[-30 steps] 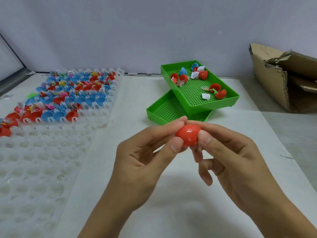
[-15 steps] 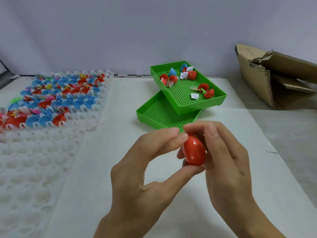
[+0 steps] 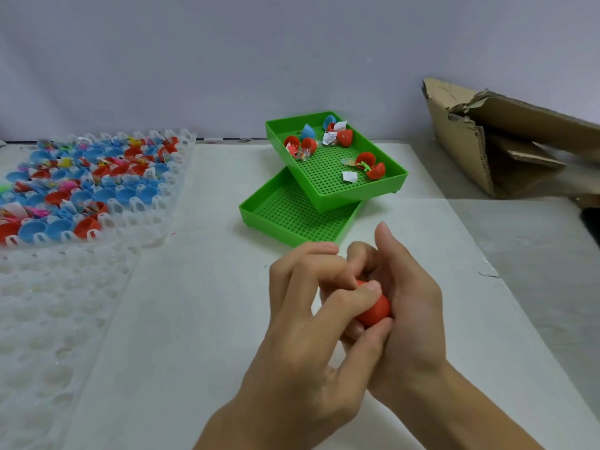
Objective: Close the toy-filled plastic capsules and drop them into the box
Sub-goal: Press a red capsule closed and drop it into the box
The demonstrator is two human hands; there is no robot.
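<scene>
While both hands are wrapped round the red capsule (image 3: 373,308) above the white table (image 3: 201,319), the main risk is that it only looks closed: the left hand (image 3: 311,326) has its thumb pressed across the top of the shell with the other fingers curled behind, and the right hand (image 3: 406,306) cups it from the far side with its fingers folded underneath, so the seam between the two halves is hidden and I cannot tell whether it has snapped fully home. If the halves are only partly seated, the capsule could spring apart when it lands in the cardboard box (image 3: 506,141), spilling the toy and its paper slip. A second hazard is the shell itself, which looks smooth and glossy (the sort of surface that squirts out of a pinch); squeezing harder off-centre could shoot it across the table or towards the stacked green trays (image 3: 324,193), where several open red and blue halves lie loose. The box sits well apart at the far right with ragged, sagging flaps, so a careless toss may strike a flap and bounce back. The clear tray of open capsules (image 3: 97,180) is well to the left.
</scene>
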